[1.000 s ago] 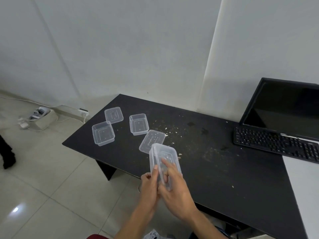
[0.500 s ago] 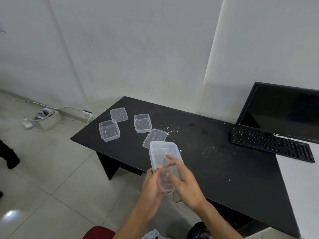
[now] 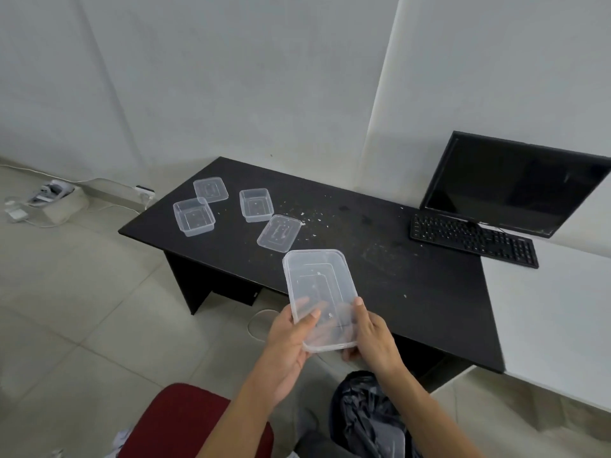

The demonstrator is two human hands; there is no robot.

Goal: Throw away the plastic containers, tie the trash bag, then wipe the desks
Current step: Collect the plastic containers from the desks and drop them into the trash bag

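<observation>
The clear container (image 3: 319, 282) is tilted flatter than a second ago, above the worktop's (image 3: 396, 292) front edge. The left hand (image 3: 287, 335) and right hand (image 3: 373, 335) each grip a near side. The black trash bag (image 3: 367, 414) now shows below.

- We see a black monitor (image 3: 509, 185) at far right, screen dark, close to the wall (image 3: 231, 77).
- Black keyboard (image 3: 472, 240) just in front of it.
- Dark red seat (image 3: 175, 421) at bottom edge, partly cut off.
- Far left on pale floor tiles (image 3: 82, 309): white box (image 3: 61, 206) w/ a small grey device (image 3: 49, 192) on top, white cables beside it.
- White cable loop (image 3: 261, 320) on the floor, center.
</observation>
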